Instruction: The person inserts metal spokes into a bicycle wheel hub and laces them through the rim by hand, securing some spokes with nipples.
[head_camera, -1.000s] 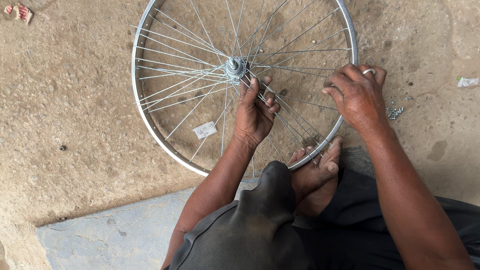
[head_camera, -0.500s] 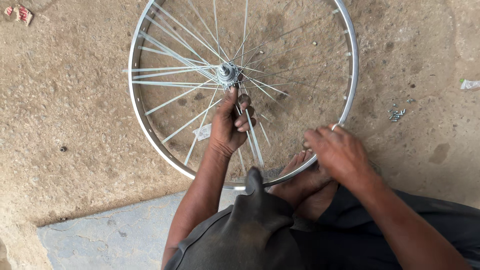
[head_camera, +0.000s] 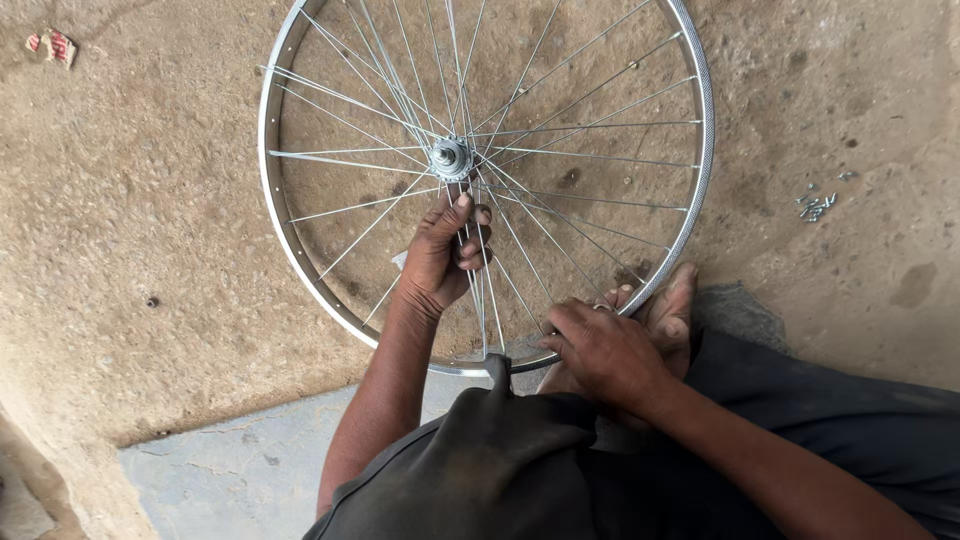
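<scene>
A silver bicycle wheel rim (head_camera: 268, 190) with thin metal spokes (head_camera: 560, 130) and a central hub (head_camera: 450, 158) lies flat on the dirt floor. My left hand (head_camera: 440, 258) reaches in just below the hub, its fingers closed around a few spokes. At the near edge of the wheel my right hand (head_camera: 608, 345) rests over the rim, next to a bare foot (head_camera: 668, 305) that touches it. The fingers curl down, and whether they pinch a spoke is hidden.
A small heap of metal spoke nipples (head_camera: 816, 206) lies on the floor to the right of the wheel. A scrap of red and white wrapper (head_camera: 52, 45) sits at the far left. A grey concrete slab (head_camera: 240, 465) borders the near left. Dark trousers (head_camera: 800, 400) cover my legs.
The right hand has come from the rim's far right side down to its near edge by the foot. The left hand stayed near the hub, shifting slightly on the spokes.
</scene>
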